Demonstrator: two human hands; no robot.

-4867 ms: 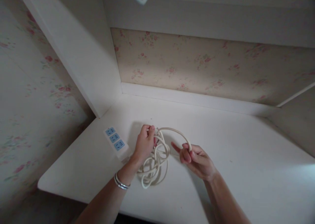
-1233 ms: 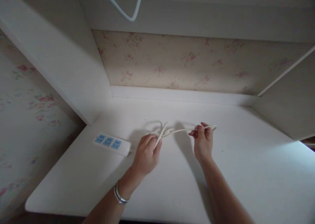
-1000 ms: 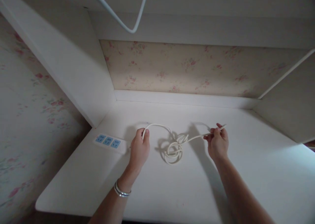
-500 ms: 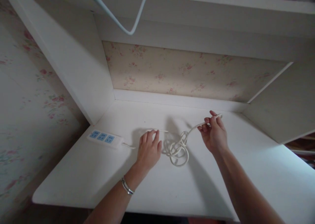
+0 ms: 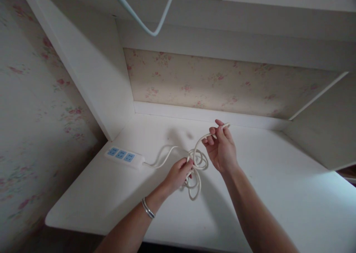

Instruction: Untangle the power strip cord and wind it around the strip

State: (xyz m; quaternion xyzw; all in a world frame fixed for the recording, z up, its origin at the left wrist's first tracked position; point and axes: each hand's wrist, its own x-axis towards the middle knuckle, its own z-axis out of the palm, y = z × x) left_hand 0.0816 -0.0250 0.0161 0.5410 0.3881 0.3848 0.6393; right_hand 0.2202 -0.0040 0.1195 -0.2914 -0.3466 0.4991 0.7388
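Power strip: flat left of the left hand, sockets up; long axis slants crosswise, cord end pointing towards that hand.
Cord: and here the stretch by the strip lies loose, done by the look of it; the loops bunched around the left hand look left to sort.
Left hand: thumb and finger pinching Cord.
Right hand: fingers curled, pinching Cord's raised arc, which climbs rightward; can't tell where the plug is.

Looped cord in left grip and right grip, power strip on desk
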